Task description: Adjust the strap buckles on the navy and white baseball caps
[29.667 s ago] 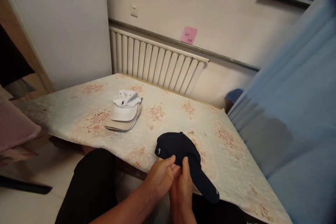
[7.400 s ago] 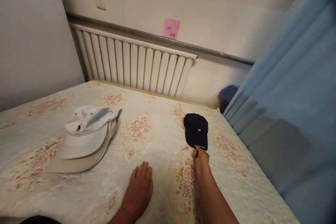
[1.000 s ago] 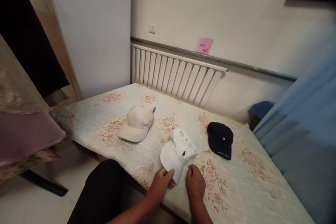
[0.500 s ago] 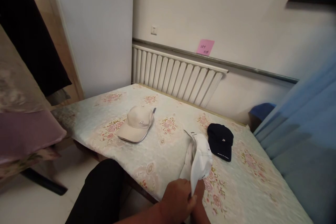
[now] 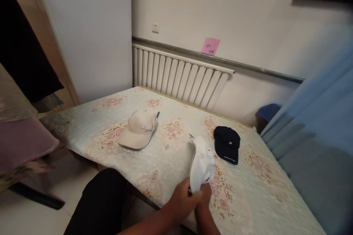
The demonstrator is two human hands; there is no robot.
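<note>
Far to the left of the hands lies a beige cap [image 5: 139, 129]. The left hand [image 5: 184, 200] and right hand [image 5: 204, 195], closed together on the white cap [image 5: 202, 164], have tipped it upright since a second ago. The navy cap [image 5: 227, 144] sits beyond them, right.

Floral mattress [image 5: 91, 125]: beige cap [image 5: 138, 129], navy cap [image 5: 227, 144].

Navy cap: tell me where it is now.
In the head view the navy cap lies flat on the floral bed cover, right of centre, just right of the white cap that both hands hold.
</note>
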